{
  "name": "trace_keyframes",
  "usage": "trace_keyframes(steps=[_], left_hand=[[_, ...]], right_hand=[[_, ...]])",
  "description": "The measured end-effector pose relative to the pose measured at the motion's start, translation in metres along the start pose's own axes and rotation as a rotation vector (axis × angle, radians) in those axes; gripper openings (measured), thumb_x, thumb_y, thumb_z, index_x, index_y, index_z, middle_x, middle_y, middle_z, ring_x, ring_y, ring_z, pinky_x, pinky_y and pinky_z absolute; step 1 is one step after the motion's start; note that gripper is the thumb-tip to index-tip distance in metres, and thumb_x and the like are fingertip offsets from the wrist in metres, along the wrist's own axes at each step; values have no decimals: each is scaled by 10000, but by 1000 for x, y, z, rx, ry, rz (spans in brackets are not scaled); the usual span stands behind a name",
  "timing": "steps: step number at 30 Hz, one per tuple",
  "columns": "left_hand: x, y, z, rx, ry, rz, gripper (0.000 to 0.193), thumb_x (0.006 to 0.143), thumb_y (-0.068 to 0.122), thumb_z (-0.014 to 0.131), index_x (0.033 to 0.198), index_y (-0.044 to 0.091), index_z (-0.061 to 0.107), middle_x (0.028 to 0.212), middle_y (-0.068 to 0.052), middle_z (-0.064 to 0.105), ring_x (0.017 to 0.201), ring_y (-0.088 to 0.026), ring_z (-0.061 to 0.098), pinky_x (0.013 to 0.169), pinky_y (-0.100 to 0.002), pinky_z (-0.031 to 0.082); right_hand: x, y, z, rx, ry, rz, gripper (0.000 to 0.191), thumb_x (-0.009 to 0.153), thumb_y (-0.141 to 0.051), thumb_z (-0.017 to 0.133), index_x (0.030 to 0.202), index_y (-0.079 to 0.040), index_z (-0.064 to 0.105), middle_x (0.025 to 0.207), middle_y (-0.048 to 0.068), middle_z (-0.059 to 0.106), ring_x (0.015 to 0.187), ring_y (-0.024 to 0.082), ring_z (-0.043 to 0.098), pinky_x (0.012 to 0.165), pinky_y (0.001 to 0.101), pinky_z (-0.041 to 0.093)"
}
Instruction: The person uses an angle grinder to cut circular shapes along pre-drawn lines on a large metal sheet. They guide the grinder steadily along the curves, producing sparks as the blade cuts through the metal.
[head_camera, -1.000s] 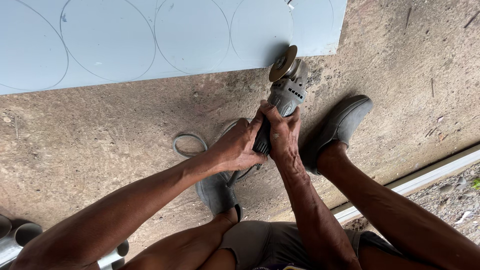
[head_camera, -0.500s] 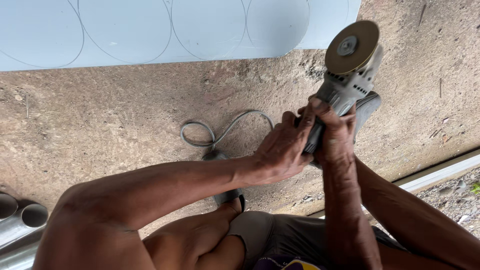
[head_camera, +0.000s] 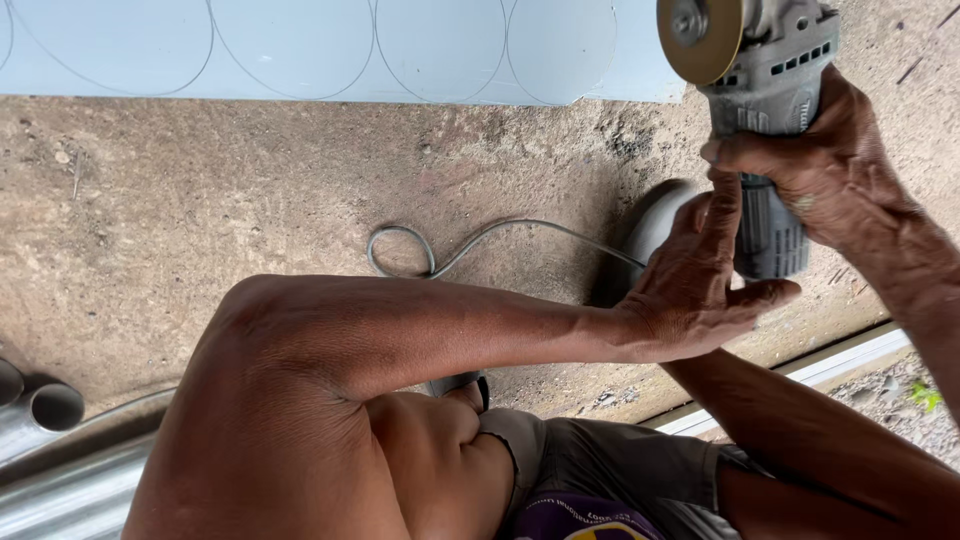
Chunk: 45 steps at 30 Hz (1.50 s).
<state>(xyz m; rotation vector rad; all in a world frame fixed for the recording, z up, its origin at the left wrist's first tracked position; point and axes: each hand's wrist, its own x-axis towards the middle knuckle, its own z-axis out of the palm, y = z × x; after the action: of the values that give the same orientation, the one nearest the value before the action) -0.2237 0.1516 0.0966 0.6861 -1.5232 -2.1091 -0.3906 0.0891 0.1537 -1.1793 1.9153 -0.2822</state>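
A grey angle grinder (head_camera: 768, 90) with a worn yellowish disc (head_camera: 700, 35) is raised close to the camera at the upper right. My right hand (head_camera: 840, 160) is wrapped around its body. My left hand (head_camera: 695, 285) touches the lower handle part, its fingers loosely spread against it. The grinder's grey cable (head_camera: 450, 250) loops on the concrete floor below. A pale blue metal sheet (head_camera: 300, 50) with scribed circles lies flat along the top of the view.
A grey shoe (head_camera: 655, 225) shows behind my left hand. Metal pipes (head_camera: 40, 415) and corrugated sheet lie at the lower left. A light metal strip (head_camera: 830, 365) runs along the concrete edge at the right, with gravel beyond.
The grinder has been lifted from the sheet's edge up toward the camera and to the right. Both hands rose with it; my left hand loosened its grip.
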Motion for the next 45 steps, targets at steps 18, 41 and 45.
trace_keyframes(steps=[18, 41, 45], left_hand=[[-17, -30, -57, 145, -147, -403, 973, 934, 589, 476, 1606, -67, 222, 1496, -300, 516, 1270, -417, 618, 1102, -449, 467], [113, -108, 38, -309, 150, -217, 1062, 908, 770, 339, 1633, 173, -157, 1731, -173, -20, 1494, -418, 298, 1207, -454, 309], [118, -106, 39, -330, 217, -188, 1077, 911, 773, 344, 1644, 162, -157, 1733, -195, 13, 1478, -429, 359, 1206, -459, 336]], right_hand=[[78, 71, -1, -145, -443, -27, 971, 623, -156, 881, 1490, -44, 458, 1106, 93, 710, 983, 249, 696, 894, 445, 610], [182, 113, -8, -523, -608, -399, 927, 656, -270, 884, 1412, 76, 473, 1108, 242, 707, 906, 364, 739, 838, 498, 642], [190, 111, -12, -528, -667, -437, 921, 663, -308, 868, 1407, 77, 483, 1115, 248, 713, 918, 356, 745, 886, 495, 635]])
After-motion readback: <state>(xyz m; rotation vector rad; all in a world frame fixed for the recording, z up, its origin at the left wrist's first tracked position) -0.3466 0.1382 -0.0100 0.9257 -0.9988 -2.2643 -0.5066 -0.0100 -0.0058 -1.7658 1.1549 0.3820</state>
